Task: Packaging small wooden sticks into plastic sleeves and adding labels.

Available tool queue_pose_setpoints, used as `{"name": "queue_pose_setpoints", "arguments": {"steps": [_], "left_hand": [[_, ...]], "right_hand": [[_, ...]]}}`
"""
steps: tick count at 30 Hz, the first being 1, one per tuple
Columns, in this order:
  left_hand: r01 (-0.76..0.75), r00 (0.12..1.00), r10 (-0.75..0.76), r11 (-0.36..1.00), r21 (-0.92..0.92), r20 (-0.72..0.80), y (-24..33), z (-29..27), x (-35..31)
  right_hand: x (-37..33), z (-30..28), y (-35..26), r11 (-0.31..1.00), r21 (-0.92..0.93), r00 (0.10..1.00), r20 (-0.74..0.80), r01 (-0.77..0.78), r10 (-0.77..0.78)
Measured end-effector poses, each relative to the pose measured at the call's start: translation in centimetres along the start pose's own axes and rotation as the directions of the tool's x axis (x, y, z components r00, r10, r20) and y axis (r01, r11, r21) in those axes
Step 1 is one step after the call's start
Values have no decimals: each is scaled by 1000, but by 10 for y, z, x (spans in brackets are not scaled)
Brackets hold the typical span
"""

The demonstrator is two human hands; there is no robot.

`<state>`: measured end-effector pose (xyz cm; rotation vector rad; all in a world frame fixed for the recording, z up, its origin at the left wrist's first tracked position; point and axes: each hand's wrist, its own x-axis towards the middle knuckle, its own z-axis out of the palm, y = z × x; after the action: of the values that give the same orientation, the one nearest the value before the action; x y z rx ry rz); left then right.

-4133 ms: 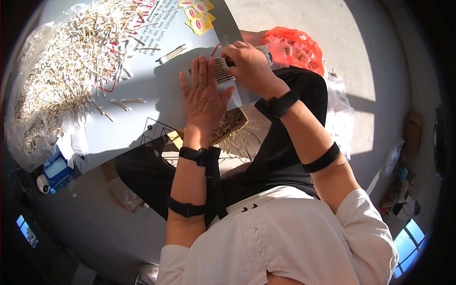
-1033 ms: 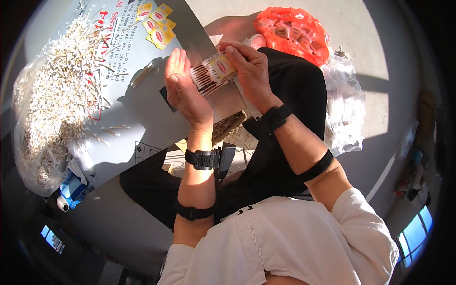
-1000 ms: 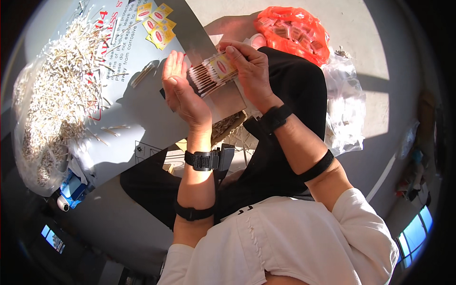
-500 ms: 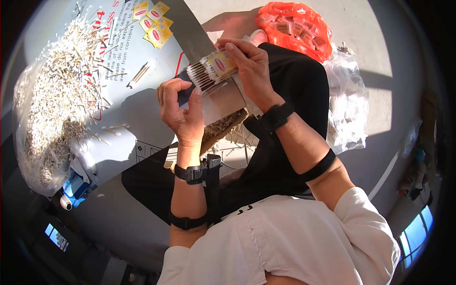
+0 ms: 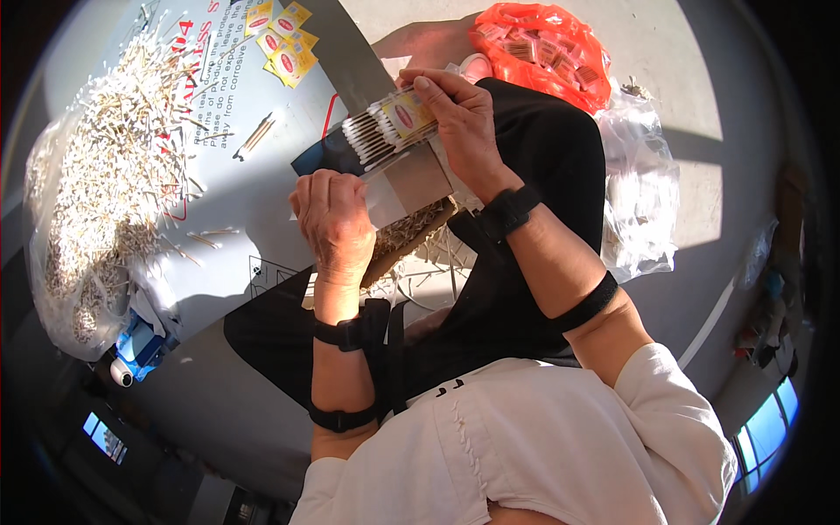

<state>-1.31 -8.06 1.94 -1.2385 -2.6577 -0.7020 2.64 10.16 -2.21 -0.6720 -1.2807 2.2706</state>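
Right hand (image 5: 464,118) is clamped around 1 bundle of thin sticks (image 5: 385,131) already wrapped in a yellow-and-red paper label, held up over the lap beside a grey card piece (image 5: 411,179); left hand (image 5: 332,219) is curled shut just below, though whether it grips the card edge cannot be told. Judged progress: early to middle, since the big heap of loose sticks (image 5: 105,184) on the desk (image 5: 254,201) remains unbundled. Spare labels (image 5: 280,35) lie at the far edge, and an orange bag (image 5: 542,44) holds what look like finished packs.
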Motion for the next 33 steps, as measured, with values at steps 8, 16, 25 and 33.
{"name": "queue_pose_setpoints", "arguments": {"steps": [8, 16, 25, 33], "left_hand": [[14, 1000, -15, 997, -70, -18, -8, -3, -1], [-11, 1000, 11, 1000, -15, -9, -9, -5, -3], [-57, 998, 58, 998, -39, 4, 6, 11, 18], [190, 865, -482, 575, -796, -142, 23, 38, 25]], "right_hand": [[0, 0, -1, 1000, -6, 1000, 1, 0, 0], [0, 1, -1, 1000, 0, 1000, 4, 2, -2], [0, 1, 0, 1000, 9, 1000, 9, 15, -15], [-2, 4, -3, 999, -16, 999, -28, 35, -36]]}}
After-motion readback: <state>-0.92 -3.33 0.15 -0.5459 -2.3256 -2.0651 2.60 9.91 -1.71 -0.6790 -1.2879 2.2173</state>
